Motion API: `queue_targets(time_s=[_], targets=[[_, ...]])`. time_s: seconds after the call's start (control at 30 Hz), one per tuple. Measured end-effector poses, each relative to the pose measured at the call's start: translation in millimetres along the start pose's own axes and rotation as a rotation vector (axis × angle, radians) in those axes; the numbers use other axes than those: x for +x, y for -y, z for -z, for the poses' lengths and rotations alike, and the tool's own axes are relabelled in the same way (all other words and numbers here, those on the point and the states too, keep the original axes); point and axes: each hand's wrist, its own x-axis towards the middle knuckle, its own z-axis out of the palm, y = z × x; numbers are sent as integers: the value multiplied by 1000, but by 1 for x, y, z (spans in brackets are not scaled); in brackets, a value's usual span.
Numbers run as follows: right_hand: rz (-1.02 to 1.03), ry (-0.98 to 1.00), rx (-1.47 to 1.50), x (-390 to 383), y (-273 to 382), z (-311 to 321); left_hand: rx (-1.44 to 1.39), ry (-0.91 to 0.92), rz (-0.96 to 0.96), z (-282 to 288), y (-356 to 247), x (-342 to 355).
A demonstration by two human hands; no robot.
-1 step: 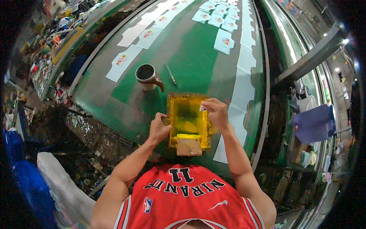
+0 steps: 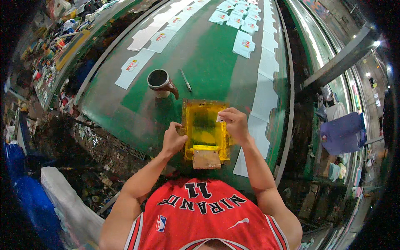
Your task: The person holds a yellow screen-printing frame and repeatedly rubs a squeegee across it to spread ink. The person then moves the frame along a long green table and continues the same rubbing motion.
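Note:
A small screen printing frame [image 2: 186, 109], smeared with yellow ink, lies on the green table in front of me. My left hand [image 2: 174, 138] is closed at its left side, thumb and forefinger around a small tan part at the edge. Over the frame's right side, my right hand [image 2: 235, 124] pinches a small white scrap [image 2: 220, 118] that looks like cloth or paper. A squeegee with a wooden handle [image 2: 207, 159] rests at the near end of the frame, yellow ink along its blade.
Beyond the frame stand a dark-filled mug [image 2: 158, 79] with a brown handle and a pen [image 2: 186, 80]. Printed pale fabric pieces [image 2: 134, 68] line the left; plain pale pieces [image 2: 265, 102] run along the right edge. A slanted post [image 2: 337, 60] rises at right.
Almost nothing differs. The view has shifted very slightly, and both hands keep their places at the frame.

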Motion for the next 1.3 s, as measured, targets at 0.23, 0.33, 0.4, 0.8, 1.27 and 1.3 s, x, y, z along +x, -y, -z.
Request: queue_targets(time_s=[0.23,0.33,0.4,0.8,1.27,1.3], targets=[[-14,178,-136,-9,-5,-27,-40,-84,-232,-1,-18,5],[-35,211,-324,-6,-12,-38,-84,-138,-385,-5,-20,6],[-28,161,-419,-4,-9,-44,-145,-82,-362,-1,-26,3],[101,-22,-569,3,-3,-49,-102,-176,-520,7,-9,6],[138,35,-629,4,30,-77,-102,-261,-572,2,-17,-5],[169,54,-635,-1,35,-82,-101,-253,-581,5,-19,-5]])
